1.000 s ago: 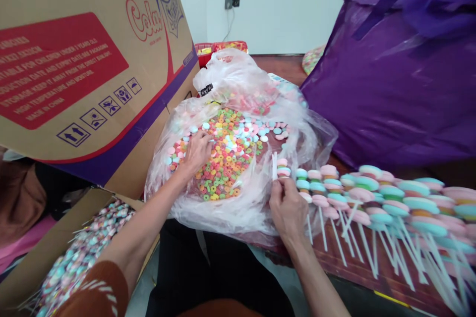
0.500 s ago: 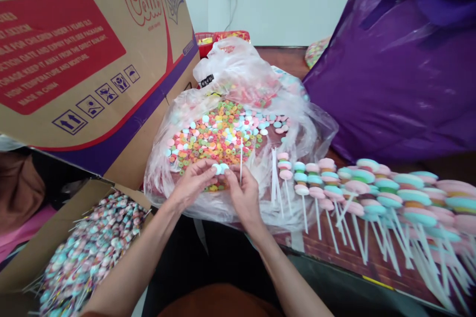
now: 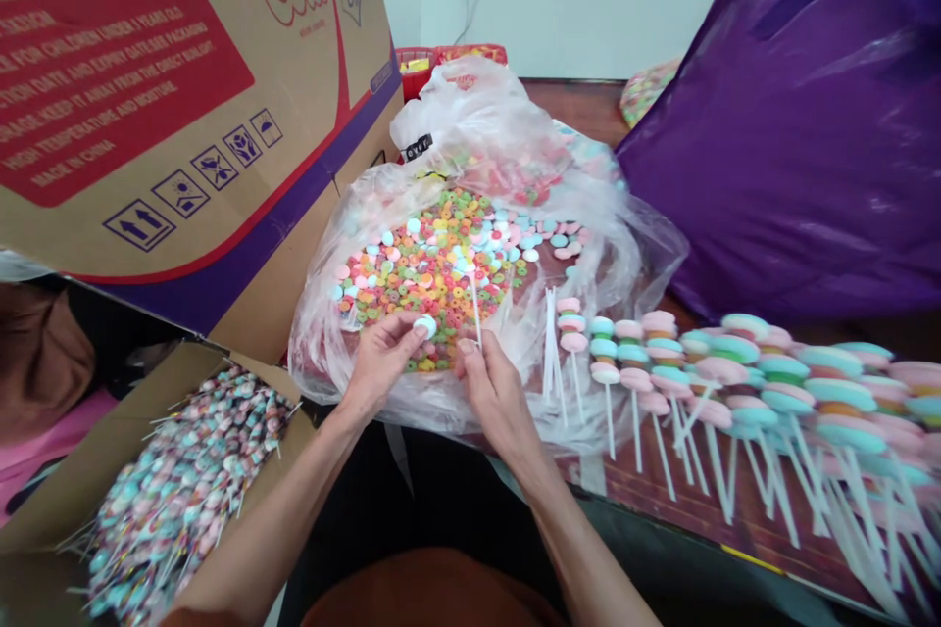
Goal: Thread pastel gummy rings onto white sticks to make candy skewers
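Observation:
Between the thumb and fingers of my left hand (image 3: 387, 353) is a pale blue candy disc (image 3: 424, 325), its flat face toward me. My right hand (image 3: 491, 374) pinches a thin white lollipop stick (image 3: 475, 306), which points upward with a slight lean to the left. The stick and the disc are apart. Below and beyond both hands, loose gummy rings (image 3: 441, 284) in green, orange and red lie mixed with pink and blue candy discs (image 3: 525, 237) on a clear plastic bag (image 3: 323, 323).
Several finished-looking candy skewers (image 3: 757, 372) lie in a row to the right, beside loose white sticks (image 3: 551, 338). A carton of wrapped lollipops (image 3: 183, 480) stands at lower left under a large cardboard box (image 3: 242, 206). A purple bag (image 3: 794, 137) fills the right back.
My hands, close together at two pale discs before, have moved apart. The left keeps a disc, and the stick in my right hand leans more to the left. The camera view has shifted slightly.

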`<state>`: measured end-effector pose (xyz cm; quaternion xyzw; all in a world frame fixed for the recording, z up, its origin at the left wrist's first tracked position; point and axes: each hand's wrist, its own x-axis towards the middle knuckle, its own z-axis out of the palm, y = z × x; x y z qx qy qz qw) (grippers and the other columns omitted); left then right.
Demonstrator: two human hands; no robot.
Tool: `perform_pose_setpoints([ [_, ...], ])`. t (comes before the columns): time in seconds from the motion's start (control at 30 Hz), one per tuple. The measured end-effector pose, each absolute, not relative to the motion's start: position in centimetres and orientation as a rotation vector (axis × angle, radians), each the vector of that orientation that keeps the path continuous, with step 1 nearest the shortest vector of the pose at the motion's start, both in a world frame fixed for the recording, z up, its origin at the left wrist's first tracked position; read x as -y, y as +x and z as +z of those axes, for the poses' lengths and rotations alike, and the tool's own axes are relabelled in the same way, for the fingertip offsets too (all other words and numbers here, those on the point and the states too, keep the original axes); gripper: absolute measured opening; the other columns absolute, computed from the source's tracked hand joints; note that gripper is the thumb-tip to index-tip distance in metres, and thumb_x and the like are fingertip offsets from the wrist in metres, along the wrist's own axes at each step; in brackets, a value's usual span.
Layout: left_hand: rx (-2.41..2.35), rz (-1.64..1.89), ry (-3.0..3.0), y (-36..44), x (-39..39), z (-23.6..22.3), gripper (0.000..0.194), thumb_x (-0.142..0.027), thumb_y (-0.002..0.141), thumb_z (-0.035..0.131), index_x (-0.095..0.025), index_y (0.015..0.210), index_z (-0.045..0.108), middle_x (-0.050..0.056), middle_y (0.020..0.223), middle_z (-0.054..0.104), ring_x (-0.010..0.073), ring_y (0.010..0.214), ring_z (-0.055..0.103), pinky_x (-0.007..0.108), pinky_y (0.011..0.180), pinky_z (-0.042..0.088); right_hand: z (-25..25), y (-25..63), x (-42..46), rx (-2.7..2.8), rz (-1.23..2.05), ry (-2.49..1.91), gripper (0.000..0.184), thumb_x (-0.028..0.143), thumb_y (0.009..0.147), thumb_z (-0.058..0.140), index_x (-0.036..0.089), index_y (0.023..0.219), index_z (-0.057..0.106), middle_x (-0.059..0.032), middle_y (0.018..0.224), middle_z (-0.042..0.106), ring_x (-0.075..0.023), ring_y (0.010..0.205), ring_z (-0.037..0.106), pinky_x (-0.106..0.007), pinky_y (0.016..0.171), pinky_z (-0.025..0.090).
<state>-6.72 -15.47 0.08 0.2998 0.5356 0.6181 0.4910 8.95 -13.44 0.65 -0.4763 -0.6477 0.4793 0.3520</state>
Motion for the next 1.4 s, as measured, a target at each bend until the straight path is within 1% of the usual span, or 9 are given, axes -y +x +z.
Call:
perform_pose_setpoints([
  [0.13,-1.33,1.619,0.697,-7.0,15.0,-0.4,0.046,-0.041,0.066,0.086,-0.018,0.101,0.065,-0.002,0.079,0.068,0.0072,0.058,0.061,0.018,0.055,0.047,1.2,9.8,15.1,1.83,1.206,-1.169,0.041,0.038,0.099,0.041,0.017,0.121,0.068,-0.0008,0.071,0.063,-0.0167,0.062,0.058,-0.027,0.063,0.047],
  [0.37,-1.353,1.662,0.658,-7.3,14.9,-1.2,0.043,-0.04,0.067,0.085,-0.017,0.103,0.075,0.004,0.094,0.076,0.013,0.08,0.066,0.026,0.077,0.055,0.5,9.7,16.5,1.834,1.251,-1.147,0.042,0.034,0.096,0.045,0.017,0.123,0.073,0.0,0.055,0.059,-0.0221,0.064,0.065,-0.033,0.068,0.055],
  [0.57,-1.37,1.664,0.654,-7.5,15.4,-1.5,0.042,-0.039,0.067,0.085,-0.019,0.103,0.077,0.005,0.097,0.077,0.0152,0.084,0.068,0.029,0.082,0.055,0.4,9.5,16.3,1.821,1.26,-1.14,0.041,0.033,0.094,0.047,0.019,0.121,0.075,-0.0088,0.092,0.078,-0.0272,0.094,0.072,-0.039,0.084,0.057],
  [0.63,-1.454,1.666,0.755,-7.5,15.7,-1.4,0.039,-0.038,0.07,0.083,-0.019,0.103,0.078,0.005,0.094,0.076,0.0153,0.08,0.067,0.028,0.076,0.056,0.5,9.5,16.2,1.844,1.283,-1.136,0.039,0.032,0.093,0.048,0.019,0.117,0.076,-0.0086,0.097,0.078,-0.0259,0.09,0.072,-0.037,0.081,0.056],
  [0.77,-1.638,1.691,0.983,-7.4,16.3,-1.4,0.028,-0.034,0.076,0.077,-0.019,0.1,0.079,0.005,0.096,0.074,0.0153,0.079,0.066,0.026,0.071,0.055,0.8,9.2,15.9,1.813,1.511,-1.109,0.038,0.034,0.094,0.046,0.017,0.109,0.077,0.0003,0.058,0.063,-0.0172,0.056,0.06,-0.027,0.059,0.049],
  [0.87,-1.696,1.673,1.072,-7.4,16.8,-1.6,0.023,-0.032,0.081,0.072,-0.02,0.099,0.078,0.006,0.098,0.073,0.0169,0.085,0.066,0.027,0.075,0.056,0.5,8.5,16.1,1.698,1.68,-1.089,0.04,0.035,0.094,0.044,0.014,0.11,0.075,0.0053,0.048,0.049,-0.0119,0.043,0.043,-0.023,0.047,0.037],
  [1.07,-1.843,1.574,1.289,-6.3,18.1,-1.8,0.022,-0.028,0.088,0.065,-0.025,0.105,0.078,0.006,0.101,0.074,0.0197,0.096,0.067,0.036,0.094,0.053,-0.4,7.3,16.6,1.49,1.739,-1.111,0.041,0.04,0.093,0.047,0.013,0.11,0.073,0.0071,0.049,0.046,-0.0091,0.039,0.033,-0.022,0.042,0.03],
  [1.23,-1.783,1.428,1.448,-5.3,17.8,-1.1,0.025,-0.028,0.095,0.057,-0.026,0.111,0.076,0.006,0.108,0.075,0.0197,0.102,0.067,0.042,0.108,0.045,-0.1,7.7,15.5,1.565,1.585,-1.112,0.038,0.042,0.094,0.046,0.015,0.085,0.071,0.0051,0.048,0.046,-0.0107,0.043,0.039,-0.023,0.046,0.034],
  [1.4,-1.972,1.164,1.715,-6.7,13.8,0.1,0.029,-0.02,0.096,0.049,-0.021,0.114,0.073,0.009,0.107,0.07,0.0219,0.101,0.064,0.037,0.094,0.05,-0.2,9.4,14.4,1.665,1.288,-1.268,0.036,0.041,0.093,0.047,0.016,0.094,0.073,0.0039,0.054,0.048,-0.0132,0.051,0.044,-0.024,0.051,0.035],
])
